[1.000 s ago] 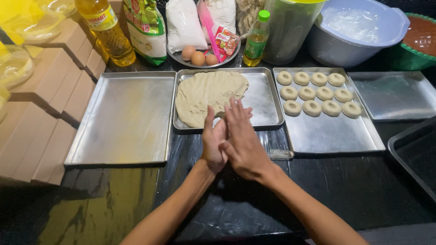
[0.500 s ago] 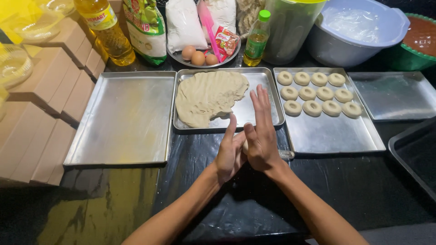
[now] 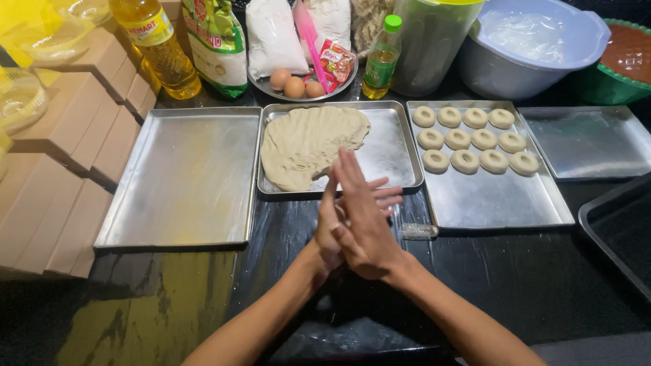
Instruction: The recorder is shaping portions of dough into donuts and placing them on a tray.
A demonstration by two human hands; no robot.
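My right hand (image 3: 366,234) and my left hand (image 3: 327,227) are pressed palm to palm above the black table, just in front of the middle metal tray (image 3: 397,146). The right hand lies over the left, with its fingers straight and pointing away from me. Whatever sits between the palms is hidden. A flat sheet of pale dough (image 3: 305,146) with a piece cut from its near edge lies in that tray. Several dough rings (image 3: 468,139) sit in rows on the tray to the right (image 3: 495,200). A small clear cylinder (image 3: 417,231) lies on the table beside my right hand.
An empty metal tray (image 3: 180,179) lies at left beside stacked cardboard boxes (image 3: 61,169). Along the back stand an oil bottle (image 3: 159,47), flour bags, a plate of eggs (image 3: 295,87), a green-capped bottle (image 3: 380,61), a pale bowl (image 3: 536,44) and a green bowl (image 3: 627,57). Another metal tray (image 3: 590,142) and a dark tray (image 3: 620,230) are at right.
My hands have stayed pressed together and slid against each other. The right hand's fingers moved forward over the left, then drew back a little toward me.
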